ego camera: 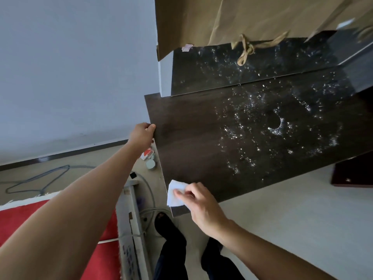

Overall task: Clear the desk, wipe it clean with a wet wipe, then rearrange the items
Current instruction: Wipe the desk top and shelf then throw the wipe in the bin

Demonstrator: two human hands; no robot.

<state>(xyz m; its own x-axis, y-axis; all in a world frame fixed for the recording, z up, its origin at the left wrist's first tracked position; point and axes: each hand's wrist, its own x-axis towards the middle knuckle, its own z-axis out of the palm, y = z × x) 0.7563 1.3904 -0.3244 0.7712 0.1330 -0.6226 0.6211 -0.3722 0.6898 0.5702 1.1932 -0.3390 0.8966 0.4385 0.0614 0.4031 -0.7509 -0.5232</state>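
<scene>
Fingers [186, 194] of the right hand [201, 205] pinch the wipe [174, 187] at bottom centre. It looks limp and light, so is probably best kept bunched. The left hand [141, 134] grips the bench [191, 142] edge.

The desk [191, 138] is dark brown with wood grain, flecked with white specks and a pale crescent ring [280, 124] toward 3 o'clock. The wet wipe [173, 191] at 6 o'clock is white, the paper bag [222, 17] at 12 tan, the wall [70, 67] blue-grey, the cloth [24, 219] at 8 o'clock red, perhaps white-edged
</scene>
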